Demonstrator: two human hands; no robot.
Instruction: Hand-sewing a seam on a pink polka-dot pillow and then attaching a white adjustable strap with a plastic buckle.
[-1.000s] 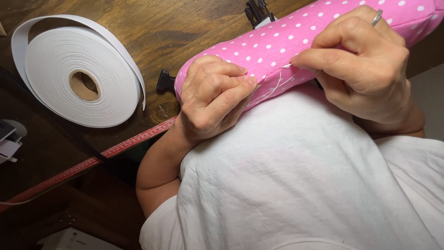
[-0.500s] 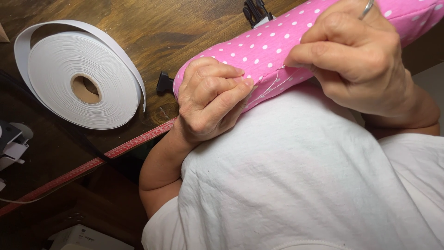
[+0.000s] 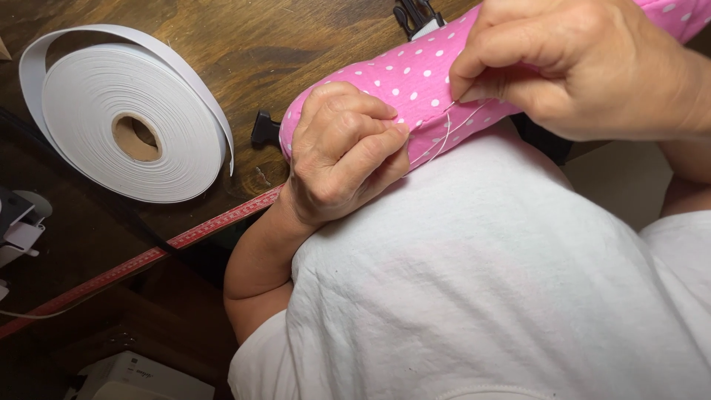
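Note:
A stuffed pink fabric roll with white dots point(image 3: 415, 81) lies across the edge of a dark wooden table point(image 3: 244, 44), against my white shirt. My left hand point(image 3: 341, 152) clamps its near end, thumb and fingers pinching the seam. My right hand point(image 3: 578, 63) is higher and to the right, fingertips pinched on a needle too small to make out, with a white thread point(image 3: 444, 137) running down in a loop to the seam by my left thumb.
A big roll of white elastic tape point(image 3: 122, 118) lies on the table to the left. A red measuring tape point(image 3: 148, 259) runs along the table edge. Black plastic buckle pieces point(image 3: 265, 127) sit beside the roll and another buckle piece point(image 3: 415, 13) at the top. White objects point(image 3: 22, 222) are at far left.
My right hand has risen up and away from the fabric, drawing the thread out of the seam. My left hand keeps its grip on the roll's end.

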